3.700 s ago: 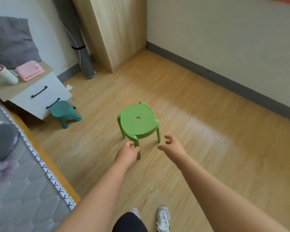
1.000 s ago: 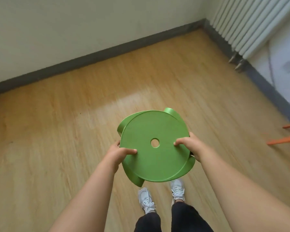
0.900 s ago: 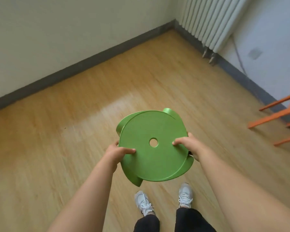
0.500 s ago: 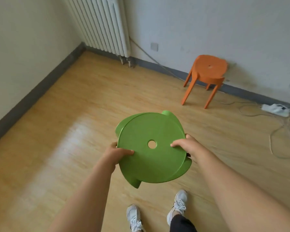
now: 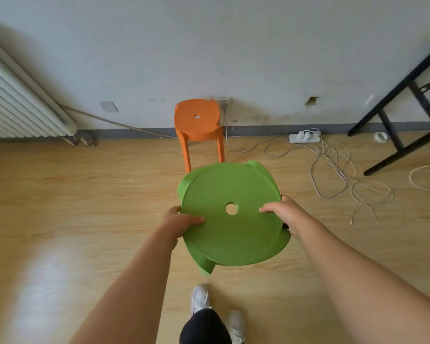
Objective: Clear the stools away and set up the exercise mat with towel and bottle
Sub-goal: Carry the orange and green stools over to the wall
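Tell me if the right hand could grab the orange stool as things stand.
Probably not: the right hand grips the green stool, as does the left hand, and the orange stool stands beyond it by the wall.

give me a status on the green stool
Left hand and right hand grip green stool, held off floor. Orange stool ahead at wall. Loose cables on floor, right.

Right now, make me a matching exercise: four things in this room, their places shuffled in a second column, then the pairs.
1. round green plastic stool
2. orange plastic stool
3. white ribbed radiator
4. white power strip

A. on the floor among loose cables
B. gripped by left hand and right hand
C. standing by the far wall
D. far left of the view

Pairs: 1-B, 2-C, 3-D, 4-A
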{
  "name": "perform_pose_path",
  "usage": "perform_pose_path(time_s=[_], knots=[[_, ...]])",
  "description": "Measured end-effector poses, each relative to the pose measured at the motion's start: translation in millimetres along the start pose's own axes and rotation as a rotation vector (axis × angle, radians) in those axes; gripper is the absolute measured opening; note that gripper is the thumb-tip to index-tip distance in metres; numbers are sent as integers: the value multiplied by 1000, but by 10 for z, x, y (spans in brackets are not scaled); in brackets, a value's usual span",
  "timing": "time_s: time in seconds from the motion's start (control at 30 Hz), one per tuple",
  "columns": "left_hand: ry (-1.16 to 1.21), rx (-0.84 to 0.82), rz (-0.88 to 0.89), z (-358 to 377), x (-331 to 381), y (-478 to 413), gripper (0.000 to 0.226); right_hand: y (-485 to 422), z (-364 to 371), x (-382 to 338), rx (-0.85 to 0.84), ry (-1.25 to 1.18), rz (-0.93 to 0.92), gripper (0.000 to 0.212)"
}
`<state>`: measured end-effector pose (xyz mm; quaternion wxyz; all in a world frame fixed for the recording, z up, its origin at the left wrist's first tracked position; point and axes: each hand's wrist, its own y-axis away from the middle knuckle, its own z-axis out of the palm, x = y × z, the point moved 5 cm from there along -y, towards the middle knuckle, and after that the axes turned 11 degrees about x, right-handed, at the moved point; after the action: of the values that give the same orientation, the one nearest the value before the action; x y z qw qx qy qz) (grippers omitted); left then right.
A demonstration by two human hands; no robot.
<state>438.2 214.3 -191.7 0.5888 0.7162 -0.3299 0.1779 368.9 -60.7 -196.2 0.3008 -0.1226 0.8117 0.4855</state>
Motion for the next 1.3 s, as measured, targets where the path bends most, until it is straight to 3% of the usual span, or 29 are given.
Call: perform_pose_path(time_s=[0.5,0.7,0.9,1.3], knots=[[-192,-192,-40,1737,1776,-1665,68,-2005,-748,-1264,116,-124,112,58],[-204,-179,-101,2468,2156,-2205,73,-2912,-1062,-1529,129,-156,154,63],[-44,-45,-174,3143,2265,-2907,72,-4026,-1173,-1740,61,-119,176,73],[59,38,-310,3950,1857,-4285,67,-5653,-794,-1507,52,-140,245,87]])
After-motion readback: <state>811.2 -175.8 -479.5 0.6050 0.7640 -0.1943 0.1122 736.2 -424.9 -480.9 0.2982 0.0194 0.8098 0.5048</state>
